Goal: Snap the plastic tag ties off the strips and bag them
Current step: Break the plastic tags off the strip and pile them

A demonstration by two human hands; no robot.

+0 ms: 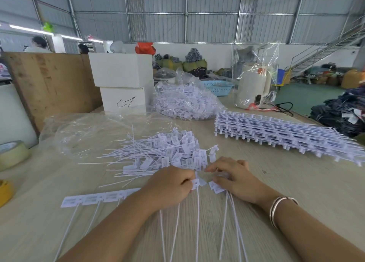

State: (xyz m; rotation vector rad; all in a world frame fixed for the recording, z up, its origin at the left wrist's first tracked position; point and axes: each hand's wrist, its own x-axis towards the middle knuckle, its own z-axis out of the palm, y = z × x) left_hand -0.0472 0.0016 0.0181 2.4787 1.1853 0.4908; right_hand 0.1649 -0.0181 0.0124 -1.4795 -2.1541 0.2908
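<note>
Left hand (169, 184) curls round the strip (98, 197) at its end tag; right hand (235, 180) pinches freed ties (216, 187), fingers bent. Light, springy plastic, likely best gripped at the stiff tag head. Loose pile (167, 155) and bag (88, 131) lie beyond on the wooden table (276, 182), in a metal-walled workshop.

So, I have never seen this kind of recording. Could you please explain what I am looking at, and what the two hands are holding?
There is one picture, from a camera worn on a person's head, looking down at a wooden table. No machine works here, only bare hands. The left hand grips a strip of joined white tags. The right hand pinches tags just snapped off. Behind lie a pile of loose ties, a stack of whole strips, a filled clear bag and an empty one.
</note>
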